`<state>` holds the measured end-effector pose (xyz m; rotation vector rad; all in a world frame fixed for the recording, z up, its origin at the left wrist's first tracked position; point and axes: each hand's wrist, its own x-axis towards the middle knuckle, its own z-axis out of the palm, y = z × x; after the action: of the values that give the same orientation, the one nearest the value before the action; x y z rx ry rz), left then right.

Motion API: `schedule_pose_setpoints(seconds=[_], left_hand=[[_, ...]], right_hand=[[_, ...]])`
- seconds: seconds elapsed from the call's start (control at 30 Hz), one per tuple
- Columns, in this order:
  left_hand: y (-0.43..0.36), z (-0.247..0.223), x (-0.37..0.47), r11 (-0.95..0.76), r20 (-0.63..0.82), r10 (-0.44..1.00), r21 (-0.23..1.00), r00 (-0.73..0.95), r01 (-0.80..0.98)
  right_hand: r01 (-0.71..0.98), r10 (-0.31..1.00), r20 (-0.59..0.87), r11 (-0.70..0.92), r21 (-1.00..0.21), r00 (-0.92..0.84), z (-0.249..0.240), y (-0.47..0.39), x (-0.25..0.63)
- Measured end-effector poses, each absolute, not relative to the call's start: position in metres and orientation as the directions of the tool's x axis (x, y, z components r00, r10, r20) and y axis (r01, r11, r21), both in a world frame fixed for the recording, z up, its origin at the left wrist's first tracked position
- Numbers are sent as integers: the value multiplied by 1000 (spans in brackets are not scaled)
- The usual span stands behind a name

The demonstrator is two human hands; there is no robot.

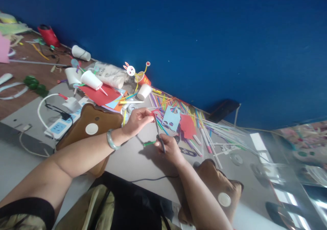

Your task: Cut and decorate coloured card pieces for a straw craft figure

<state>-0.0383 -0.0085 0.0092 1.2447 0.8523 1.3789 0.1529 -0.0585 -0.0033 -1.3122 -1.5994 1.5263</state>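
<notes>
My left hand (138,121), with a pale bangle (111,139) on the wrist, pinches a small piece of red paper (153,114). Scissors (158,133) are gripped by their dark handles in my right hand (169,150), and their blades point up at the red paper. Whether the blades touch the paper I cannot tell. Beyond my hands lie a light blue paper sheet with cut-out holes (171,117) and a larger red paper piece (187,126). A short green stick (149,143) lies by the scissors.
Paper cups (92,80), coloured sheets (102,95) and a power strip (60,127) stand at the left. Many coloured sticks (205,134) lie along the blue wall (178,35). Brown cushions (99,121) flank my arms. A rabbit-face decoration (130,70) rises near an orange cup (142,78).
</notes>
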Motion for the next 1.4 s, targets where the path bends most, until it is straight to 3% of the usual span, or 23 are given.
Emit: schedule_pose_setpoints(seconds=[0.77, 1.4], left_hand=[[-9, 13, -38, -207, 224, 973, 946, 45, -249], [-11, 11, -35, -158, 196, 973, 950, 121, -270]], right_hand=[[287, 904, -209, -103, -953, -372, -4, -59, 154], [271, 905, -224, -127, -954, -361, -1, -60, 150]])
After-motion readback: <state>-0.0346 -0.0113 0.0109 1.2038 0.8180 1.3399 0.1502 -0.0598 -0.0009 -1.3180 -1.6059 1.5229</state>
